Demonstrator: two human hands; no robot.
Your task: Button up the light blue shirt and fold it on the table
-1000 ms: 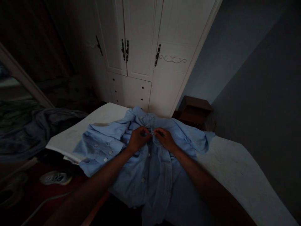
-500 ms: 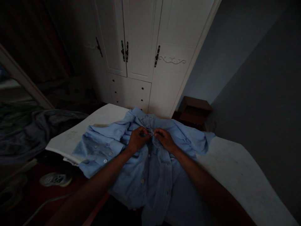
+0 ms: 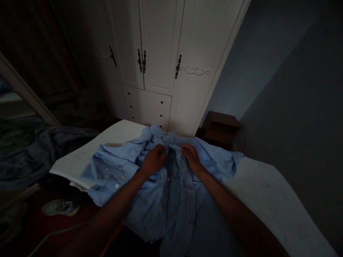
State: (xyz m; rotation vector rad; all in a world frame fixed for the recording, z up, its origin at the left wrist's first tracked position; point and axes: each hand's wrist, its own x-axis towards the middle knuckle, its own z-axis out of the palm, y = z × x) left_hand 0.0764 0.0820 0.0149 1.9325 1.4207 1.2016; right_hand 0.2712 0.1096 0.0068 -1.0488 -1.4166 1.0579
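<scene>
Left hand (image 3: 153, 160) has drawn towards nine o'clock, right hand (image 3: 191, 157) towards three, each pinching a front edge of the blue shirt (image 3: 150, 207), parted between them at six o'clock on the white table (image 3: 259, 185)

Light-blue collared shirt (image 3: 152, 200) made of creased matt cloth, white panelled wardrobe (image 3: 193, 94) finished smooth, brown open-fronted cabinet (image 3: 225, 118) faced in apparent wood
</scene>
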